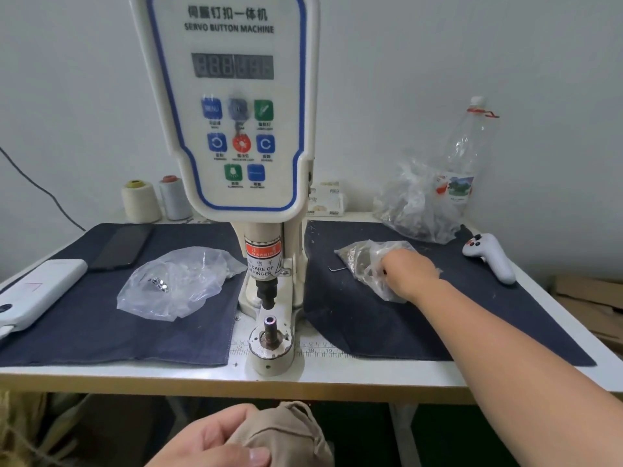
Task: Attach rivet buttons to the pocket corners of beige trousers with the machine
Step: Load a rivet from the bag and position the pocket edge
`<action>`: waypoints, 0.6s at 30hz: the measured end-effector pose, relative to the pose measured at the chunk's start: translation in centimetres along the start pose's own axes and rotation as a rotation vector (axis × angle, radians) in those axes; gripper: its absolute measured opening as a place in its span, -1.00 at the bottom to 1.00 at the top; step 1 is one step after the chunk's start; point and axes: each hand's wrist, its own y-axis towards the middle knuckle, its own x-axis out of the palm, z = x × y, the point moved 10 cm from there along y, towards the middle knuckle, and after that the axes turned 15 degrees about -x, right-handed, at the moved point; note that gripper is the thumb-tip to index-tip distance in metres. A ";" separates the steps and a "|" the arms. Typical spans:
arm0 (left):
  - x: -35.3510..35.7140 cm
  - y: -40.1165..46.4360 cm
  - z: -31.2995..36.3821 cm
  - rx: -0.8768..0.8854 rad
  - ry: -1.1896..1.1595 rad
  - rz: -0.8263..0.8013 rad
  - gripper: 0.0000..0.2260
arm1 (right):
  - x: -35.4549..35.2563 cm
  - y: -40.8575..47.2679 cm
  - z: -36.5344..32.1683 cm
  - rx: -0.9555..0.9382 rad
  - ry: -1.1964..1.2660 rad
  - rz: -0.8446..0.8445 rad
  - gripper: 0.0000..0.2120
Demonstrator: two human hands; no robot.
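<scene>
The white servo button machine (232, 106) stands mid-table, its punch (266, 291) above the bare lower die (270, 326). Below the table's front edge my left hand (222, 439) grips a bunched fold of the beige trousers (286, 433). My right hand (409, 273) reaches across the right dark cloth, fingers inside a clear plastic bag of small metal rivet parts (360, 261). Whether it holds a rivet is hidden by the bag. A second clear bag with a few shiny buttons (175, 284) lies left of the machine.
Dark cloth mats (84, 325) cover the white table (371, 372) either side of the machine. On the left lie a phone (123, 246) and a white power bank (37, 291). Thread cones (141, 200), a plastic bottle (467, 153), a larger bag (418, 203) and a white controller (490, 256) sit further back.
</scene>
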 end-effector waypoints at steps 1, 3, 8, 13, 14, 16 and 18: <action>-0.1 0.0 -0.1 -0.005 0.004 -0.002 -0.39 | 0.1 0.0 0.1 0.009 0.013 0.024 -0.73; -0.2 0.1 -0.4 -0.024 0.014 0.003 -0.38 | -0.4 -0.7 0.0 0.018 0.032 0.100 -0.83; 0.0 0.0 -0.7 -0.033 0.023 0.007 -0.32 | -1.3 -2.5 0.4 -0.024 -0.017 0.241 -0.89; -0.3 0.1 -1.3 -0.032 0.012 0.005 -0.30 | -1.6 -3.2 -0.5 -0.106 -0.186 0.263 -0.79; -0.3 0.1 -1.3 -0.031 0.018 0.006 -0.30 | -1.7 -3.4 -0.7 -0.136 -0.211 0.271 -0.81; -0.4 -0.1 -1.4 -0.023 0.008 0.001 -0.32 | -1.5 -3.8 -0.9 -0.167 -0.221 0.266 -0.77; -0.7 -0.6 -1.6 -0.018 -0.034 -0.017 -0.35 | -1.7 -4.1 -0.8 -0.221 -0.209 0.301 -0.76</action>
